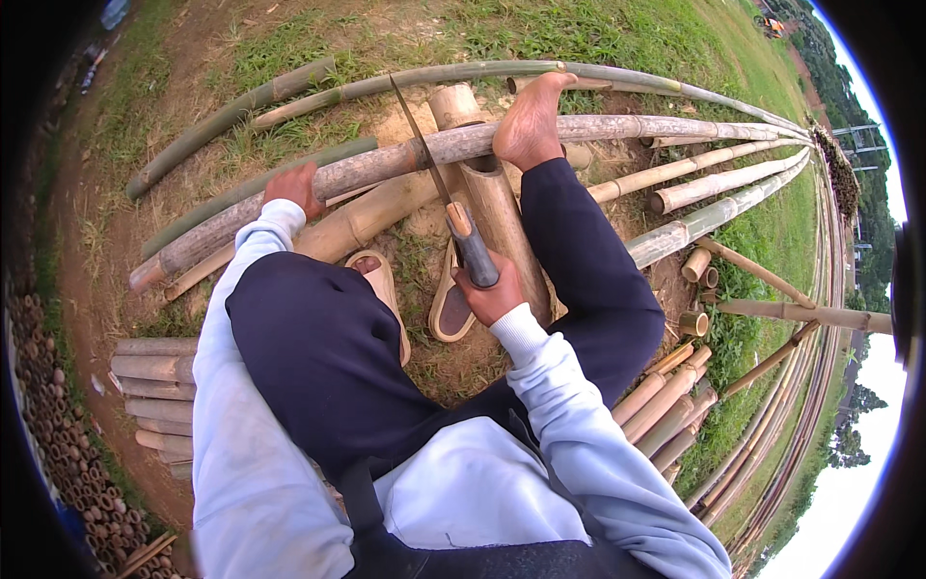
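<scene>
Black strap (pixel 363 507) nearest — right hand (pixel 494 289) clenches saw handle (pixel 473 253), left hand (pixel 294 188) grips bamboo pole (pixel 371 166)

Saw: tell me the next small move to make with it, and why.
Probably draw the saw toward the body in one short stroke. Its blade crosses the bamboo pole, with some blade showing beyond it. The right hand grips the handle, and the left hand and a bare foot rest on the pole at either side, which should help steady it.
</scene>
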`<act>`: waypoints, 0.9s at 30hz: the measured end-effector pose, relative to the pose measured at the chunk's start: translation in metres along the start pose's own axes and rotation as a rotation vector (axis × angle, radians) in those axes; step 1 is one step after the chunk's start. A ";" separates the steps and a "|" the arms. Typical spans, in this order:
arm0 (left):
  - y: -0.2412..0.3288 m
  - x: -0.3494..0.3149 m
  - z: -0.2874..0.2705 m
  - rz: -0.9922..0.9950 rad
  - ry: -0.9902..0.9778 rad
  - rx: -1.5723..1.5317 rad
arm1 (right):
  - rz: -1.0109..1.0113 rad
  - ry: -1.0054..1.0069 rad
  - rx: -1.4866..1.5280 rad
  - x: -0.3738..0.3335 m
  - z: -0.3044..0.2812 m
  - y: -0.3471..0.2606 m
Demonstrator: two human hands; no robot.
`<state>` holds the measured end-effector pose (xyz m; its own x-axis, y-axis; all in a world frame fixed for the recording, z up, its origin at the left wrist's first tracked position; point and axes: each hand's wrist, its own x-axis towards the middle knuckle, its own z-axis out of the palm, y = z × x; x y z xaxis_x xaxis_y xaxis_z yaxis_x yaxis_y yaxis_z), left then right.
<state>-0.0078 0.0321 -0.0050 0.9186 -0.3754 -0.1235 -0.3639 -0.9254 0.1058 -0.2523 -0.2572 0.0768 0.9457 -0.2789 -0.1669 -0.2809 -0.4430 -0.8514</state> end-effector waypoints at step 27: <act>0.010 0.009 -0.001 -0.008 -0.018 0.018 | -0.031 0.048 0.016 -0.010 -0.012 0.003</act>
<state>-0.0034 0.0192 -0.0041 0.9186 -0.3688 -0.1423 -0.3595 -0.9291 0.0873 -0.2641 -0.2662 0.0823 0.9447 -0.3064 -0.1169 -0.2489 -0.4380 -0.8638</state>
